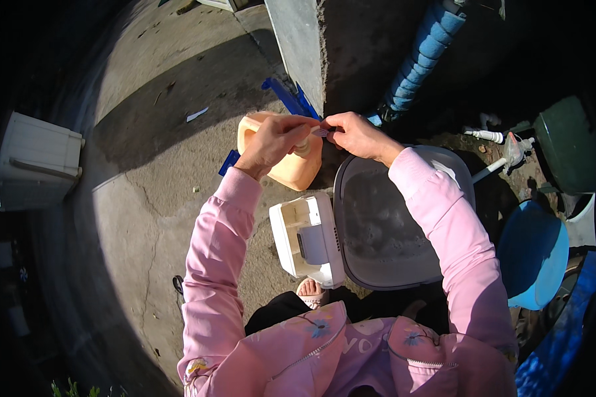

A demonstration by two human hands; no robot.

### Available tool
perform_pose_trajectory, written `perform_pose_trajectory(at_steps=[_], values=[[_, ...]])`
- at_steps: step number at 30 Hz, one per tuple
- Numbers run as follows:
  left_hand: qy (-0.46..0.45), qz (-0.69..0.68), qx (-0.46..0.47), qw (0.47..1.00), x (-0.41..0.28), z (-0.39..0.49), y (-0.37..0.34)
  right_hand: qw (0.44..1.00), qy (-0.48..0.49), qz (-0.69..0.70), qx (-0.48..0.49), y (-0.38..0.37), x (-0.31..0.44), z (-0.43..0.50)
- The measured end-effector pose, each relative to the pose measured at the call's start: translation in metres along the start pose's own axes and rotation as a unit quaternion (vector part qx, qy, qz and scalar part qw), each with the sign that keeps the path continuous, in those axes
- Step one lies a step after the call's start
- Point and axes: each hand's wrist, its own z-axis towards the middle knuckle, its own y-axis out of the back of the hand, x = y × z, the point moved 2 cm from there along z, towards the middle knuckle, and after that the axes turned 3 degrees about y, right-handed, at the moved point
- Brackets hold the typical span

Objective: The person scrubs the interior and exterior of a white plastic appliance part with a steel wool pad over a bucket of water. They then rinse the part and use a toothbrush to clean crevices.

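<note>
My left hand [278,141] and my right hand [360,136] meet at the fingertips in front of me. Pinched between them is a small pale ridged piece [321,132], too small to identify. Below my left hand stands a peach-coloured plastic jug [298,171] with a pale neck. Whether that hand touches the neck I cannot tell. Nearer to me on the concrete sits a white plastic compartment box [284,248] with a grey part inside. At its right is a grey plastic basin [345,218] holding dull, bubbly water, partly behind my right sleeve.
A concrete wall corner [298,44] rises beyond the jug, with blue plastic pieces [285,97] at its foot. A blue-wrapped pipe [422,59] stands behind. To the right are a light-blue basin [531,258] and a dark green container [568,144]. A white bin [42,154] stands far left.
</note>
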Motion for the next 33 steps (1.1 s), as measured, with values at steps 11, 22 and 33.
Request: perform_pose_trajectory(at_steps=[11, 22, 33], values=[[-0.014, -0.037, 0.022, 0.999, 0.001, -0.002, 0.006, 0.998, 0.015, -0.003, 0.062, 0.012, 0.0, 0.009], [-0.014, -0.012, 0.006, 1.0, -0.001, 0.001, -0.002, 0.997, -0.002, 0.019, 0.078, 0.018, -0.007, 0.007], [0.027, 0.049, 0.004, 0.998, -0.007, 0.002, -0.007, 0.996, -0.013, 0.018, 0.088, 0.017, -0.012, 0.004]])
